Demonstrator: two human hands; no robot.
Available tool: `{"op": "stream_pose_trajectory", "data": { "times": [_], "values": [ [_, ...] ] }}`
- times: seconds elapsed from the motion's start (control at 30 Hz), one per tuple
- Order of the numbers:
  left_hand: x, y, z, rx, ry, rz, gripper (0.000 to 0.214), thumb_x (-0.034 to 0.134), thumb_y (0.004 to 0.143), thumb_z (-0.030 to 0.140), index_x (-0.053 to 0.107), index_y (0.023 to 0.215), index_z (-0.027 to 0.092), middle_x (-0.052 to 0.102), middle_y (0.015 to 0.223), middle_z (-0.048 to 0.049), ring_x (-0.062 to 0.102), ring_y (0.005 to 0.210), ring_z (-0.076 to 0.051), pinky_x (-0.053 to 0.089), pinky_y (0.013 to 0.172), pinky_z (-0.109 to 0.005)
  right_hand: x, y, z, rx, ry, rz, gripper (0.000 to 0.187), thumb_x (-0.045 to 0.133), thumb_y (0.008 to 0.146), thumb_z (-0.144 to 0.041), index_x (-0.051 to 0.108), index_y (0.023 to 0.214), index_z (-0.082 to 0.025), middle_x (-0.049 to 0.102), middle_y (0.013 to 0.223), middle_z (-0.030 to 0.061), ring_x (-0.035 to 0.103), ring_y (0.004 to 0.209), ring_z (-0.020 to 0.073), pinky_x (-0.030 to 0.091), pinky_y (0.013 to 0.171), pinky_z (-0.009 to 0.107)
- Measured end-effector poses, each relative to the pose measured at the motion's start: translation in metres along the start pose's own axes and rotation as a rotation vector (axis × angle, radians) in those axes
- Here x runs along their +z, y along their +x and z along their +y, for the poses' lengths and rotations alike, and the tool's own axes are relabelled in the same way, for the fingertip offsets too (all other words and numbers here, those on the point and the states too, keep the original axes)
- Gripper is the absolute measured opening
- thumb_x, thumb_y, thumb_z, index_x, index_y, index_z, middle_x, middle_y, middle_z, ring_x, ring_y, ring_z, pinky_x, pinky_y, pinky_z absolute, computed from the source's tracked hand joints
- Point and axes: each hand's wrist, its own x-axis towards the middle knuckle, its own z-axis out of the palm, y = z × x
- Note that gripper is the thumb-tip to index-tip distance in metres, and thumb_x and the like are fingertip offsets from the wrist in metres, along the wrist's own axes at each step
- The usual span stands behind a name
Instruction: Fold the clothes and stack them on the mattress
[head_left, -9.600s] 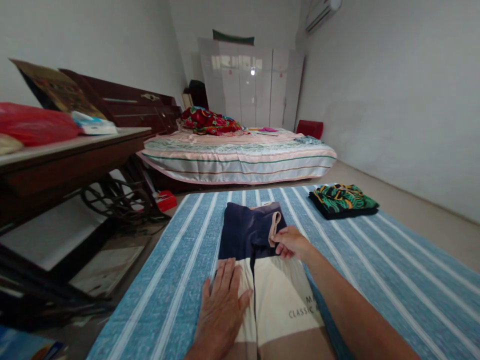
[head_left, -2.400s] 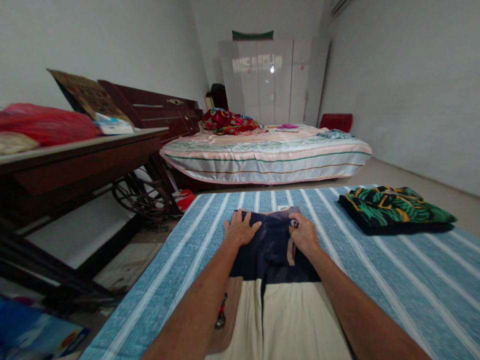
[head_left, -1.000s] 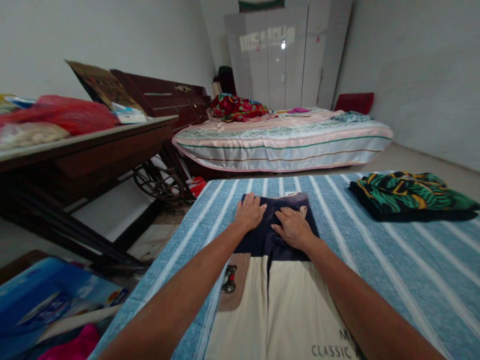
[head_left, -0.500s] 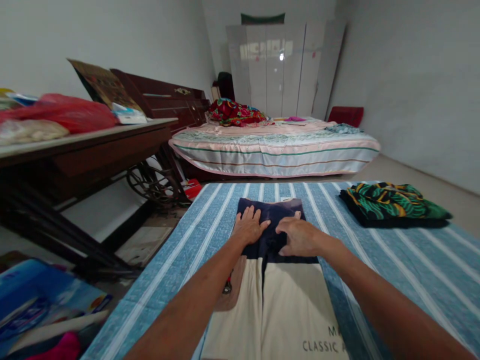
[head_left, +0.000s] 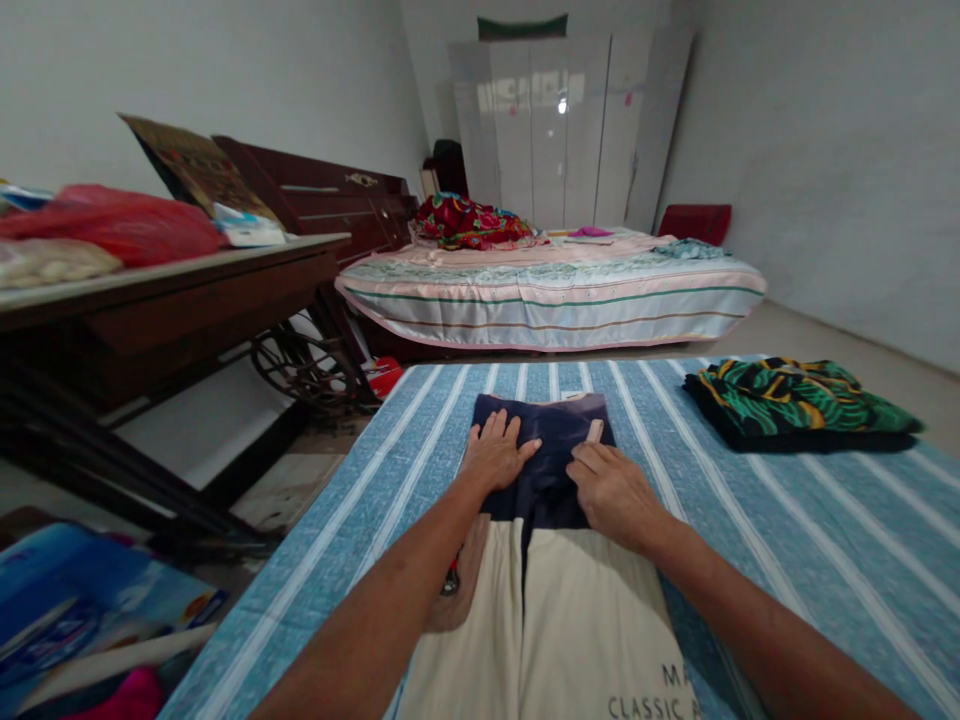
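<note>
A navy and cream shirt [head_left: 592, 600] lies on the blue striped bedspread, with its neckline toward the far edge and dark lettering at the lower right. My left hand [head_left: 496, 455] rests flat on the navy part at the left, fingers spread and holding nothing. On the right side of the navy part, my right hand [head_left: 619, 492] has its fingers curled together at the cloth, just below a small pale patch [head_left: 595, 430]. What sits between those fingertips is partly hidden; it looks like the shirt's fabric.
The striped bedspread [head_left: 360, 520] spreads beneath the shirt. To the right lies a folded black, green and yellow garment [head_left: 799, 405]. A sewing-machine table [head_left: 300, 245] with a red plastic bag [head_left: 112, 225] stands left. Beyond are a second bed [head_left: 555, 300] and a wardrobe [head_left: 551, 140].
My right hand has moved slightly right, and its fingers, apart before, have closed together at the navy cloth near the pale patch. The left hand stays flat in place.
</note>
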Motion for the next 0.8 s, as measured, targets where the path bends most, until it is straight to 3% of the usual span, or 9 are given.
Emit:
{"op": "stream_pose_trajectory", "data": {
  "times": [0.07, 0.2, 0.3, 0.43, 0.6, 0.8],
  "values": [
    [-0.001, -0.001, 0.001, -0.002, 0.0, -0.011, 0.078, 0.012, 0.086, 0.066, 0.032, 0.141, 0.015, 0.021, 0.151, -0.015, 0.018, 0.139, -0.029, 0.018, 0.109, -0.051, -0.001, 0.0, 0.0, -0.053, -0.038, 0.028, 0.023, 0.042, 0.085, -0.008, 0.064, 0.09, -0.014, 0.061, 0.104, 0.0136, 0.049, 0.103, 0.0253, 0.035, 0.09, 0.037],
    [-0.001, -0.002, 0.002, -0.002, -0.012, -0.005, 0.079, 0.012, 0.086, 0.067, 0.032, 0.141, 0.015, 0.021, 0.151, -0.0152, 0.017, 0.139, -0.03, 0.017, 0.109, -0.052, -0.003, 0.0, -0.004, -0.079, -0.027, -0.198, 0.022, 0.045, 0.08, -0.005, 0.063, 0.087, -0.016, 0.062, 0.089, 0.0091, 0.054, 0.089, 0.0215, 0.038, 0.079, 0.033],
    [-0.001, -0.002, 0.001, -0.002, -0.019, -0.005, 0.079, 0.013, 0.085, 0.068, 0.032, 0.141, 0.015, 0.021, 0.151, -0.015, 0.017, 0.139, -0.03, 0.017, 0.11, -0.052, -0.006, 0.0, -0.008, -0.035, -0.03, -0.287, 0.024, 0.044, 0.079, -0.004, 0.062, 0.09, -0.016, 0.061, 0.089, 0.0084, 0.055, 0.087, 0.021, 0.038, 0.075, 0.032],
    [-0.01, -0.001, -0.001, -0.021, -0.07, -0.048, 0.077, 0.014, 0.086, 0.067, 0.03, 0.142, 0.016, 0.02, 0.152, -0.014, 0.017, 0.139, -0.029, 0.017, 0.11, -0.05, -0.011, -0.003, -0.009, -0.007, -0.011, -0.331, 0.027, 0.042, 0.081, -0.004, 0.061, 0.094, -0.016, 0.061, 0.093, 0.009, 0.056, 0.089, 0.0208, 0.038, 0.073, 0.031],
    [-0.025, -0.023, 0.007, 0.042, -0.07, -0.003, 0.07, 0.016, 0.09, 0.06, 0.03, 0.141, 0.014, 0.016, 0.153, -0.015, 0.013, 0.14, -0.028, 0.017, 0.11, -0.047, -0.012, -0.009, -0.008, -0.05, -0.001, -0.318, 0.044, 0.039, 0.085, -0.007, 0.049, 0.126, -0.023, 0.059, 0.098, 0.0092, 0.055, 0.094, 0.0219, 0.039, 0.077, 0.032],
    [-0.009, -0.056, 0.018, 0.0, -0.06, -0.102, 0.077, 0.014, 0.087, 0.065, 0.026, 0.143, 0.013, 0.013, 0.153, -0.0161, 0.009, 0.14, -0.03, 0.016, 0.11, -0.049, -0.009, -0.011, -0.009, -0.087, -0.04, -0.32, 0.042, 0.039, 0.088, -0.011, 0.05, 0.126, -0.024, 0.057, 0.097, 0.0102, 0.054, 0.093, 0.0245, 0.041, 0.075, 0.033]
  ]
}}
